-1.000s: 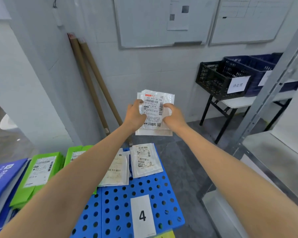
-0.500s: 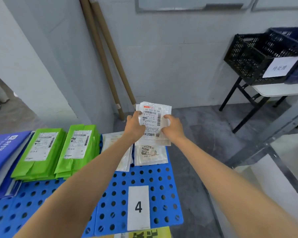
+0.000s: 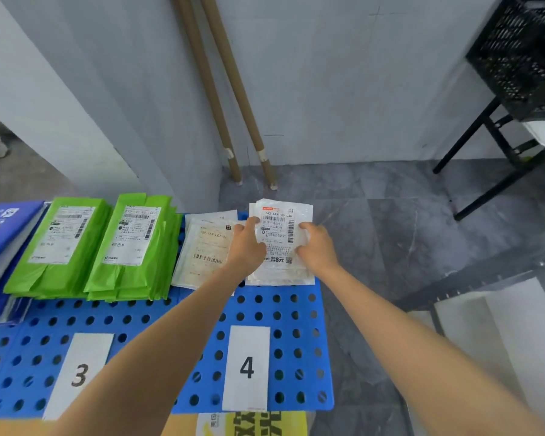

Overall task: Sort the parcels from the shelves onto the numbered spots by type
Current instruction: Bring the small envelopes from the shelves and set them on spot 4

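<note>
**White parcel comes down over spot 4**

And down it goes! A second ago the white parcel (image 3: 279, 225) was held up in front of the wall for a look at the label; now it has dropped to the far end of the blue perforated board (image 3: 293, 357), right in line with the number 4 card (image 3: 247, 368). Both hands are still on it: the left hand (image 3: 246, 243) pinches its left edge with the thumb on top, and the right hand (image 3: 317, 247) grips the right edge the same way. Nothing let go yet.

It sits just beside the other white parcel (image 3: 206, 247) already lying there, and it now covers the one that showed on this side half a second ago. Whether it is resting on that pile or hovering a touch above it, I can't quite tell from this angle.

The match looks right. The green parcels (image 3: 132, 243) are stacked further left behind the number 3 card (image 3: 79, 374), so white is going with white. My read: this placement is all but finished, with only the release left. The edge hangs near the board's right rim, so a nudge inward may be wise.
</note>
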